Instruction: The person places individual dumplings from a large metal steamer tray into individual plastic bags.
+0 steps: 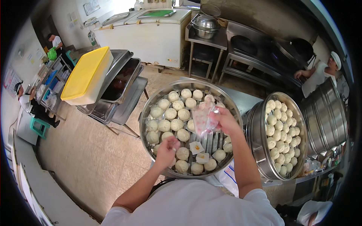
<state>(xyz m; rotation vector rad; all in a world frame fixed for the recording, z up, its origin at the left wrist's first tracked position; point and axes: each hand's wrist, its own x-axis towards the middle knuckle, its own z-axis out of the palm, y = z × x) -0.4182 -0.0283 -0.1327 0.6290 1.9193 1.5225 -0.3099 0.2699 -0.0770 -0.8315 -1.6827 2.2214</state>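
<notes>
Several white steamed buns (pixel 177 124) sit in a large round metal steamer tray (pixel 143 119) in front of me. My right hand (pixel 226 121) grips a clear plastic bag with red print (pixel 202 117) over the tray's right half; the bag hides some buns. My left hand (pixel 167 150) hovers over the near left buns, fingers curled together, and what they pinch, if anything, is too small to make out. Between the hands, a bare paper square (pixel 196 147) with a brown stain lies beside a second stained square (pixel 202 158). Bare metal slats show at the right.
To the right, a tilted steamer (pixel 260 150) full of buns stands near stacked steamer tiers (pixel 324 116). At left, a yellow-lidded tub (pixel 86 75) rests on metal trays. A white chest freezer (pixel 143 41) and stove (pixel 249 56) line the back. Other people stand or sit around the room.
</notes>
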